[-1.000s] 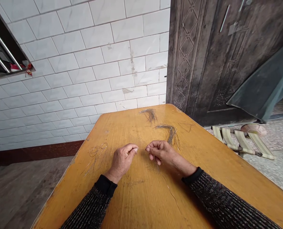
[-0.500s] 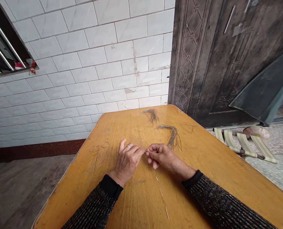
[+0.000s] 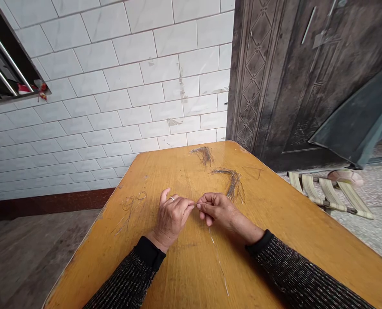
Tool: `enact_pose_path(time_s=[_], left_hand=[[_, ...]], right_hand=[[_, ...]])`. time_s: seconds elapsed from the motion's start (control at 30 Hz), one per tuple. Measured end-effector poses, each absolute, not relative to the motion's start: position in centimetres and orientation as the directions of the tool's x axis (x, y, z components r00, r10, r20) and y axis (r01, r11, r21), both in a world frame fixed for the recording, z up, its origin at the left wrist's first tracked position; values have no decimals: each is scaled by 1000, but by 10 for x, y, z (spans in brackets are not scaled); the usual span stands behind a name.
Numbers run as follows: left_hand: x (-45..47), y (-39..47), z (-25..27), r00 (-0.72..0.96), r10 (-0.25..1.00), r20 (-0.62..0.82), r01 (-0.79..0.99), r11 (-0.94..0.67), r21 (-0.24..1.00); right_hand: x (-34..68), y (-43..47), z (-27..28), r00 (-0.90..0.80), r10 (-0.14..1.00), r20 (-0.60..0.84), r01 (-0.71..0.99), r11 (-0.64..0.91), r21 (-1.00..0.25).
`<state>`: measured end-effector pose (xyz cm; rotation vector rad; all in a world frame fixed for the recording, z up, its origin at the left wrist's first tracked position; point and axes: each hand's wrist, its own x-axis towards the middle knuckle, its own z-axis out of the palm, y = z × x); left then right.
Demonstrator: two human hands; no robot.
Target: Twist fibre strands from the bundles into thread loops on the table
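A thin, shiny wire (image 3: 219, 260) hangs down from my right hand (image 3: 217, 210), its lower end pointing towards me over the table. The thumb and forefinger of that hand are pinched on the wire. My left hand (image 3: 174, 216), with a ring on one finger, meets it fingertip to fingertip and pinches the wire's upper end, which the fingers mostly hide. Left of my left hand lie several wires with looped ends (image 3: 133, 204). Beyond my right hand rests a bent bundle of wires (image 3: 232, 182).
A second wire bundle (image 3: 205, 154) lies near the far edge of the wooden table (image 3: 165, 171). One loose bent wire (image 3: 255, 172) is at the right. White tiled wall (image 3: 113, 77) stands behind, with a dark door (image 3: 294, 107) and a strapped stool (image 3: 331, 193) to the right.
My left fingers have shifted slightly and pinch closer together at the wire's upper end. My right hand and the hanging wire have barely moved.
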<state>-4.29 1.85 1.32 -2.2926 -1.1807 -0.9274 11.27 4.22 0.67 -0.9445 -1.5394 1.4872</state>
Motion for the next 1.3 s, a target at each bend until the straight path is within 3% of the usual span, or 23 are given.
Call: enact_pose_path(time_s=[0.43,0.7,0.97,1.3], left_hand=[[-44,17,13,523,556,645,792,-596,-128],[-45,19,10,419,639,645,810,-584,51],[-46,19,13,473,623,623,811,-585,-31],[-66,24,19,336,686,645,871,-488,66]], right_hand=[[113,41,1,-422,906,30,36,50,-998],[115,45,7,-398,916,39,12,48,-999],[114,47,1,-393,919,24,5,28,-1000],[124,49,13,-303,950,72,-28,67,-997]])
